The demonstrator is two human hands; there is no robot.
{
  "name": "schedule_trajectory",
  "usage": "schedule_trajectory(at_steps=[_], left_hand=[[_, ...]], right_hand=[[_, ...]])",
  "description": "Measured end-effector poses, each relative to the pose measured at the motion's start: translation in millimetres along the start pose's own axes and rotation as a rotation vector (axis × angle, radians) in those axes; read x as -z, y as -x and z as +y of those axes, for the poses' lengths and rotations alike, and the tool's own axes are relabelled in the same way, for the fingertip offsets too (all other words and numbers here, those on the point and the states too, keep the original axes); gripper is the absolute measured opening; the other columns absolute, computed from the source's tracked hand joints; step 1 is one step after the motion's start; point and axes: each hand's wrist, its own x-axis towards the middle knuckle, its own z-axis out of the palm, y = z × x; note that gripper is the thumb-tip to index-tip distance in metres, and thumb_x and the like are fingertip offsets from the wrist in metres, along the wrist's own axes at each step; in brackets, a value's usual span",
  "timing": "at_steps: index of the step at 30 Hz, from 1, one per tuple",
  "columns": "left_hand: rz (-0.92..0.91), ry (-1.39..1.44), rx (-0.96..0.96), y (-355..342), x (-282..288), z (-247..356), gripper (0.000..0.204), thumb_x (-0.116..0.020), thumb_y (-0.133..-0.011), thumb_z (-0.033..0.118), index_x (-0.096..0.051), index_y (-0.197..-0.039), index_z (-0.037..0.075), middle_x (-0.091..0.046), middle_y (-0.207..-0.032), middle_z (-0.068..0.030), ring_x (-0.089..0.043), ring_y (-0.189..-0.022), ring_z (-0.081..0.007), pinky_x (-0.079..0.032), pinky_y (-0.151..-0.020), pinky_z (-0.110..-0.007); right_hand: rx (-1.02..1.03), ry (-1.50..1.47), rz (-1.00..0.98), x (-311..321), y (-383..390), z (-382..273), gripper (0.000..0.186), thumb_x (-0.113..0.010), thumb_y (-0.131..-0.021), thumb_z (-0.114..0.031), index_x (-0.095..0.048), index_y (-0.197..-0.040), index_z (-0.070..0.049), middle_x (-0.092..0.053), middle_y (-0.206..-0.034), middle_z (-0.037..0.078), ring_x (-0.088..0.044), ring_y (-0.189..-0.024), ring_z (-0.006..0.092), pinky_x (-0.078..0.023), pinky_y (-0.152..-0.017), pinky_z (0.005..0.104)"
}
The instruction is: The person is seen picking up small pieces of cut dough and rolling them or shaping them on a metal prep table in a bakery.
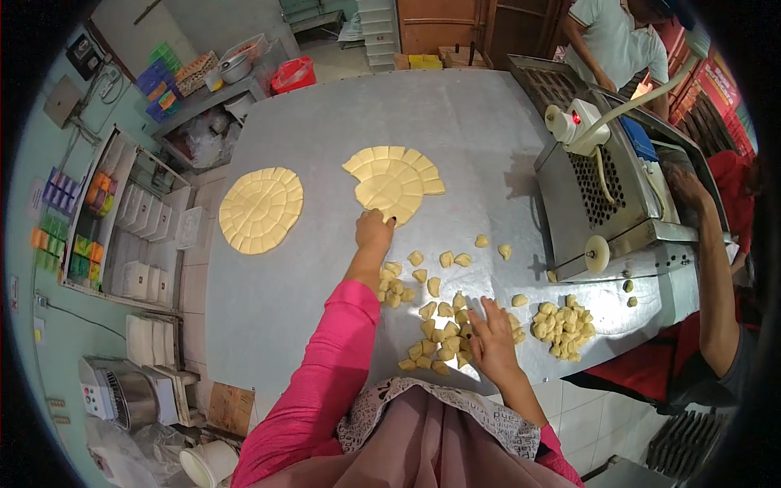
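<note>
My left hand (373, 230), in a pink sleeve, reaches forward and pinches the near edge of a pale scored dough disc (396, 182) with pieces gone from one side. A whole scored dough disc (261, 209) lies to its left on the metal table (455, 114). Flat on the table, my right hand (493, 337) rests with its fingers spread among several loose dough pieces (439, 337). Another pile of dough pieces (560, 324) sits just right of that hand.
A metal dough machine (606, 195) stands at the table's right, with another person's hand (687, 189) on it. A second person stands behind it. Shelves with coloured boxes and white containers (134, 244) line the left wall. A mixer (118, 394) sits low left.
</note>
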Motion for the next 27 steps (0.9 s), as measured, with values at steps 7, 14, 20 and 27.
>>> schedule_trajectory(at_steps=[7, 14, 20, 27], left_hand=[[-0.032, 0.734, 0.146, 30.0, 1.2, -74.4, 0.029, -0.054, -0.084, 0.010, -0.055, -0.113, 0.003, -0.064, -0.090, -0.0073, -0.059, -0.077, -0.0176, -0.047, -0.066, -0.030], [-0.652, 1.068, -0.018, 190.3, 77.4, -47.2, 0.032, -0.047, -0.086, 0.002, -0.055, -0.117, 0.003, -0.060, -0.098, 0.0002, -0.052, -0.078, -0.0078, -0.042, -0.066, -0.023], [-0.687, 0.766, -0.285, 242.6, 92.4, -26.1, 0.017, -0.045, -0.090, 0.005, -0.061, -0.094, 0.001, -0.057, -0.072, -0.0022, -0.050, -0.069, -0.0105, -0.044, -0.065, -0.026], [-0.769, 0.693, -0.426, 241.4, 83.0, -2.1, 0.017, -0.046, -0.093, 0.010, -0.058, -0.090, -0.002, -0.056, -0.071, -0.0010, -0.048, -0.064, -0.0098, -0.042, -0.060, -0.026]], right_hand=[[0.151, -0.139, -0.064, -3.3, -6.1, -10.7, 0.046, -0.062, -0.074, -0.003, -0.057, -0.119, -0.007, -0.044, -0.132, 0.020, -0.045, -0.120, 0.0364, -0.036, -0.101, 0.0487], [0.402, -0.196, -0.011, 6.2, -37.2, -51.0, 0.058, -0.063, -0.071, -0.002, -0.048, -0.127, -0.004, -0.046, -0.130, 0.022, -0.049, -0.116, 0.0370, -0.042, -0.096, 0.0445], [0.403, 0.044, -0.427, -13.4, -36.1, -81.2, 0.051, -0.056, -0.081, -0.012, -0.043, -0.129, 0.000, -0.058, -0.103, 0.016, -0.059, -0.096, 0.0278, -0.052, -0.074, 0.0339], [0.305, -0.226, -0.290, 0.3, -20.6, -47.4, 0.017, -0.063, -0.074, -0.014, -0.057, -0.085, -0.002, -0.062, -0.074, 0.013, -0.061, -0.069, 0.0300, -0.051, -0.061, 0.0382]])
